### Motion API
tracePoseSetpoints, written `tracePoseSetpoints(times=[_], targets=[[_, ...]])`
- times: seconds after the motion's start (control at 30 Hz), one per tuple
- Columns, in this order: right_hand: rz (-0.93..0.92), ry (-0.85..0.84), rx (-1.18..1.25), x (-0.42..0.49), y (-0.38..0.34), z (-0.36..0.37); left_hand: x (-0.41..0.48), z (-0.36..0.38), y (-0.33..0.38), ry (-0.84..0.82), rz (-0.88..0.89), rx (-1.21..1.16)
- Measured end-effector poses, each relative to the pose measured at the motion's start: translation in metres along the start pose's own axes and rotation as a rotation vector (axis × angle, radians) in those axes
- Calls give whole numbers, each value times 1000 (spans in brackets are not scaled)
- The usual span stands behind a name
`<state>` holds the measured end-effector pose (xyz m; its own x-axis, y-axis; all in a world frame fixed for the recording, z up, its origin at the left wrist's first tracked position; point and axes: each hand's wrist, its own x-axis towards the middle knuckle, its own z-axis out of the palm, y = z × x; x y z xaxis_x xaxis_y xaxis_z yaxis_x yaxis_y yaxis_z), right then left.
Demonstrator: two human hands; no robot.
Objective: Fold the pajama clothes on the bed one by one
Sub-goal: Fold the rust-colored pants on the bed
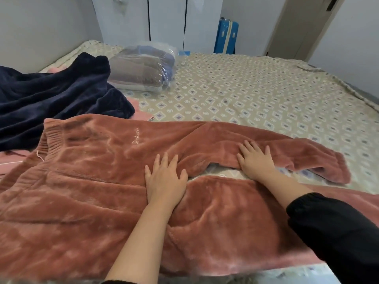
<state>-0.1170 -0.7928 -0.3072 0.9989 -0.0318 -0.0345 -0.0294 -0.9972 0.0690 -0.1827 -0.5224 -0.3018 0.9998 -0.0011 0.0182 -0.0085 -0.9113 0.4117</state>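
Observation:
Rust-pink fleece pajama trousers (pixel 86 191) lie spread across the near part of the bed, waistband at the left, the two legs running to the right. My left hand (pixel 165 181) lies flat, fingers spread, on the crotch where the legs part. My right hand (pixel 255 159) presses flat on the lower edge of the far leg. A strip of bedsheet shows between the two legs. A dark navy fleece garment (pixel 61 97) lies crumpled at the left, beyond the waistband.
The bed carries a beige patterned sheet (pixel 256 89). A clear plastic bag of folded clothes (pixel 143 68) sits at the far left-middle. Pink fabric (pixel 141 114) peeks from under the navy garment. A blue suitcase (pixel 225 36) stands by the white wardrobe behind the bed.

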Motion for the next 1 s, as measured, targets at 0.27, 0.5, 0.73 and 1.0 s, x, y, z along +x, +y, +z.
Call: tracePoseSetpoints(times=[0.27,0.5,0.73,1.0], targets=[[530,518,642,-68,83,-17,15,15,71,-167,301,152],[1030,376,1562,-65,177,-22,33,51,148,-205,456,322],[1168,213,1139,-23,204,-22,62,86,182,-226,421,271],[1095,539,996,-11,249,-35,68,100,226,-333,663,259]])
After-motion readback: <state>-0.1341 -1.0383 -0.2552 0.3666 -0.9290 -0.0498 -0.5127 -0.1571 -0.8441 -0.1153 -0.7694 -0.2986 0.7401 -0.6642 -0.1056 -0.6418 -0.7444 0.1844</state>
